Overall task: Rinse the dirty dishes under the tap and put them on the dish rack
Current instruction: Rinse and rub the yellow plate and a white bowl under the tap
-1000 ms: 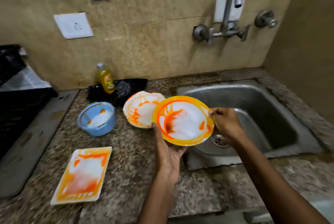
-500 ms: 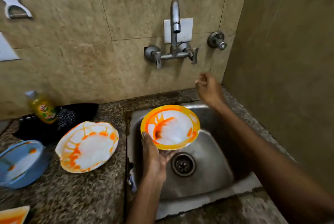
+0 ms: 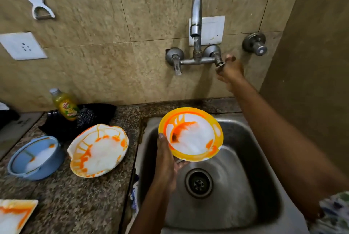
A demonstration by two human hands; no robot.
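From the head view, the left hand [image 3: 166, 165] grips the yellow-rimmed plate [image 3: 190, 134] from below, thumb laid along its near-left rim and fingers curled under it, holding it tilted over the steel sink [image 3: 245, 196], above the drain [image 3: 198, 183]. The plate is smeared with orange sauce. The right hand [image 3: 229, 70] reaches up to the wall, its fingers closed round the right tap handle [image 3: 219, 66]; a thin run of water shows at the spout of the tap [image 3: 196, 25]. On the speckled table [image 3: 75, 205] to the left lie a shell-shaped plate [image 3: 98, 150] streaked orange, a blue bowl [image 3: 35, 158], and a rectangular plate [image 3: 15, 214] at the bottom edge. A soap bottle [image 3: 65, 105] stands by the wall
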